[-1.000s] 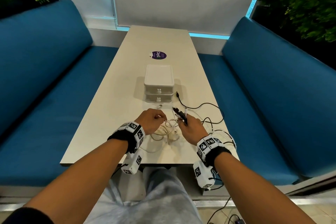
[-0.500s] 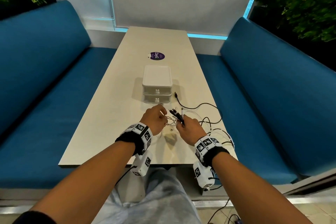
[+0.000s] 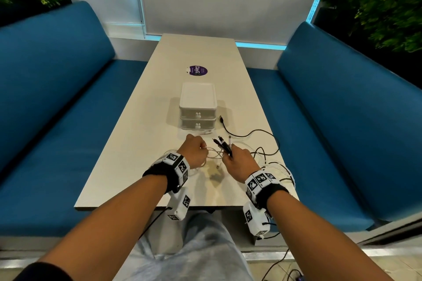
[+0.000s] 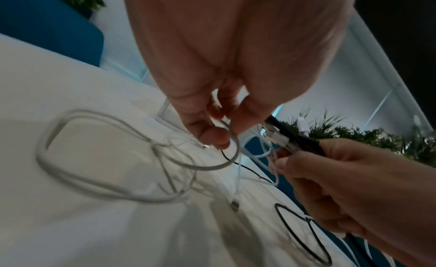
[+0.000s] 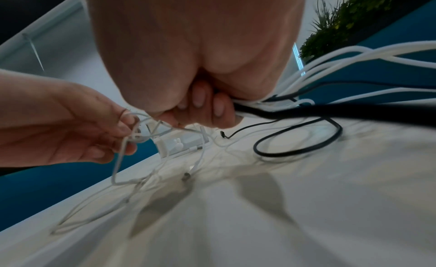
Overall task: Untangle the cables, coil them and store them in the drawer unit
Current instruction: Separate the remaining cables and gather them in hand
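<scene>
Two hands over table, left hand [image 3: 193, 151] pinching white cable [image 4: 132, 157], right hand [image 3: 239, 162] gripping plug ends [image 3: 225, 143]

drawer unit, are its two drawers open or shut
Shut: both fronts of the drawer unit sit flush, one above the other, and no cables are inside yet.

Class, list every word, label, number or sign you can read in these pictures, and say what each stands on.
"ClayG": on the round purple sticker on the beige table; its smaller print is too small to read.
Black-and-white square marker patterns on the white wrist-camera bands: codes, no readable text.
</scene>
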Demonstrator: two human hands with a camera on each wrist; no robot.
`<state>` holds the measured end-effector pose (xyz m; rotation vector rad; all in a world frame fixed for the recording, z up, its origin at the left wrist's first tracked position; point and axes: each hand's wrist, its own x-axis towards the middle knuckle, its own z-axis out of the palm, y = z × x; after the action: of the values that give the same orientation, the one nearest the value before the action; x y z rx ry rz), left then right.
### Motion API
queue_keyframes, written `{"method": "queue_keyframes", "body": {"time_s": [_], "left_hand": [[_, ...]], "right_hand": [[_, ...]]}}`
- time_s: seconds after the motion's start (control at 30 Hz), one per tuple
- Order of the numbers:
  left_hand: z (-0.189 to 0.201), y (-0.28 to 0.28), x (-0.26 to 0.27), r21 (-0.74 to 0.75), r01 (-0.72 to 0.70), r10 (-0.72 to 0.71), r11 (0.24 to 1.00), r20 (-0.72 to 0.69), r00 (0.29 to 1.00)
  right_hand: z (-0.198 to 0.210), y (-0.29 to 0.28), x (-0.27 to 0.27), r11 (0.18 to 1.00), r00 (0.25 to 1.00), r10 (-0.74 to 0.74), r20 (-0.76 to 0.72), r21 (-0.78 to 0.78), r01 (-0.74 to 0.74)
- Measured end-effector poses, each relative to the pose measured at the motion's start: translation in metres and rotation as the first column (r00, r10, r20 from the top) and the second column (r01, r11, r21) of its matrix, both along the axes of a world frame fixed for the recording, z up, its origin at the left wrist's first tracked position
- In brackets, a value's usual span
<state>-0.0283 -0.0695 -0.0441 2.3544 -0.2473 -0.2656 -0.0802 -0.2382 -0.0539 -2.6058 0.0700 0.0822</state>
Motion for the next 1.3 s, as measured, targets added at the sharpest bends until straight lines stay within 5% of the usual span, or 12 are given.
{"method": "queue_keyframes", "body": {"time_s": [0.37, 0.57, 0.7, 0.83, 0.93, 1.2, 1.3], "left_hand": [[0.006, 0.018, 0.002, 0.023, -0.063, 0.058, 0.998, 0.163, 0.985], [0.008, 0.022, 0.003, -0.272, -0.028, -0.030, 0.962, -0.205, 0.978], [0.002, 0.031, 0.004, 0.243, 0.177, -0.187, 0.954, 0.020, 0.982], [0.001, 0.047, 0.009, 0.384, 0.236, -0.306, 0.892, 0.131, 0.943], [-0.001, 0.047, 0.013, 0.606, 0.255, -0.391, 0.754, 0.101, 0.915], [0.007, 0.062, 0.011, 0.760, -0.124, -0.064, 0.638, 0.212, 0.975], [0.006, 0.062, 0.011, 0.675, -0.127, -0.051, 0.727, 0.238, 0.970]], "right_hand": [[0.002, 0.000, -0.002, 0.998, 0.999, -0.046, -0.024, 0.040, 0.047], [-0.005, -0.010, -0.001, 0.992, 0.990, -0.115, -0.081, 0.033, 0.118], [-0.009, -0.008, 0.001, 0.994, 0.991, -0.106, -0.083, -0.018, 0.105], [-0.011, -0.014, 0.001, 0.992, 0.987, -0.122, -0.104, -0.027, 0.119], [-0.010, -0.013, 0.004, 0.992, 0.985, -0.128, -0.112, -0.005, 0.129], [-0.009, -0.028, 0.003, 0.978, 0.972, -0.206, -0.116, 0.002, 0.208], [-0.008, -0.029, 0.003, 0.965, 0.965, -0.242, -0.106, 0.082, 0.251]]}}
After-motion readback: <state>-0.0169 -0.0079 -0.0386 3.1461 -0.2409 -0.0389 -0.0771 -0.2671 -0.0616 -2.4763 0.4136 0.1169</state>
